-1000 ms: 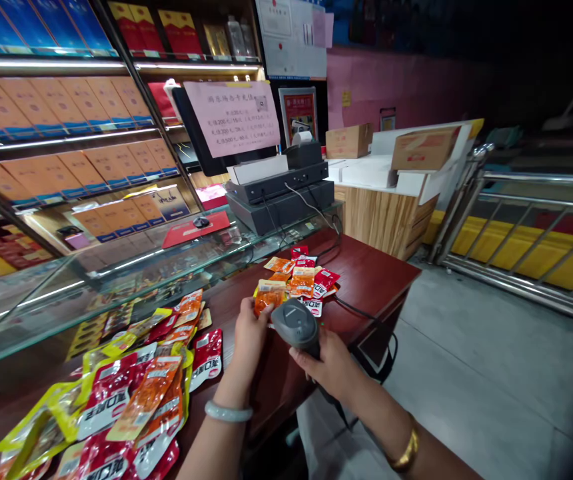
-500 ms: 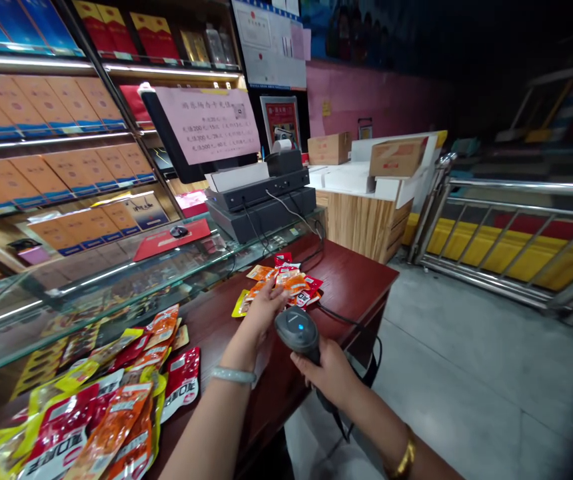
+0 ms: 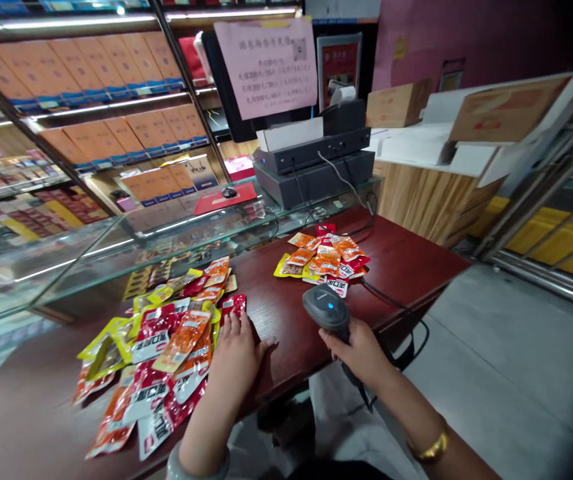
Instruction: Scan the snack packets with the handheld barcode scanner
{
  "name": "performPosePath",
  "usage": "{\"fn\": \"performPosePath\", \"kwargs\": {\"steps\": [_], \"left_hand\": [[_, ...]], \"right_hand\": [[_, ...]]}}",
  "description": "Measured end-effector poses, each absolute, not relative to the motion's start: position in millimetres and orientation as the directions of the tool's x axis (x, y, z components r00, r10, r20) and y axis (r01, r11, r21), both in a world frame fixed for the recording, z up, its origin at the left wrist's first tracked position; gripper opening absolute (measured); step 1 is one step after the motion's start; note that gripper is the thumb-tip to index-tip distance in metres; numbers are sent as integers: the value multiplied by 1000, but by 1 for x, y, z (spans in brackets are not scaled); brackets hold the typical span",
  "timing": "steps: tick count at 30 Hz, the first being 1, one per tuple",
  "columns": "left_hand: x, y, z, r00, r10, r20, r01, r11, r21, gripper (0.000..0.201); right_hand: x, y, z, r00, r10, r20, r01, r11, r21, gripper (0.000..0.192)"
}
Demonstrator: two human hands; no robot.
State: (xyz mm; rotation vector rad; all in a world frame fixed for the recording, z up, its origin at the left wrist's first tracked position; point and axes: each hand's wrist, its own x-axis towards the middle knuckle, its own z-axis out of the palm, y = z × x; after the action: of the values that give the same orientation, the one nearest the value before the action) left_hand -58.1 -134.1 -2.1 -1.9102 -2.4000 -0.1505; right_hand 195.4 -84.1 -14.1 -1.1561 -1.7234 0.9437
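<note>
My right hand (image 3: 366, 353) is wrapped round the handle of a dark grey barcode scanner (image 3: 325, 311), whose head shows a blue light. My left hand (image 3: 237, 352) lies with fingers stretched and thumb apart over a red snack packet (image 3: 233, 305), covering its lower part. That packet is at the right edge of a large pile of red, orange and yellow snack packets (image 3: 186, 337) on the dark red wooden counter (image 3: 276, 327). Farther back, beyond the scanner, lies a smaller heap of similar packets (image 3: 327, 260).
A glass display case (image 3: 116, 250) borders the counter at the back, with a mouse (image 3: 229, 192) on a red mat. A monitor with a pink sign (image 3: 271, 70) stands above a cash drawer (image 3: 316, 180). The scanner's black cable (image 3: 391, 307) hangs off the right side, near a metal railing (image 3: 541, 267).
My left hand has left the far heap and moved back to the near pile's red packet. The scanner stays in my right hand. The view has turned left and down.
</note>
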Motion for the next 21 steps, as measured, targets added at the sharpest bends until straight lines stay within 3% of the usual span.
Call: {"fn": "performPosePath", "kwargs": {"steps": [3,9,13,16,19,21], "left_hand": [[-54,-141,0,-197,976,94,980,195,35,79],[-45,-147,17,-132,990,51,975,121,189,62],[-51,-148,19,-261,937,231,965,263,24,54],[-54,-145,16,-277,942,191,955,291,-50,45],[-54,-139,13,-265,960,88,964,261,56,35],[-54,-135,11,-328,944,42,922,310,233,34]], "right_hand": [[190,-86,-13,-285,939,191,305,278,-911,29],[188,-90,-7,-288,931,227,332,319,-888,28],[187,-94,-4,-309,923,231,334,333,-882,28],[185,-98,-7,-336,915,224,316,334,-888,31],[184,-101,-11,-359,908,216,311,335,-890,30],[185,-103,-11,-370,905,211,301,332,-894,28]]}}
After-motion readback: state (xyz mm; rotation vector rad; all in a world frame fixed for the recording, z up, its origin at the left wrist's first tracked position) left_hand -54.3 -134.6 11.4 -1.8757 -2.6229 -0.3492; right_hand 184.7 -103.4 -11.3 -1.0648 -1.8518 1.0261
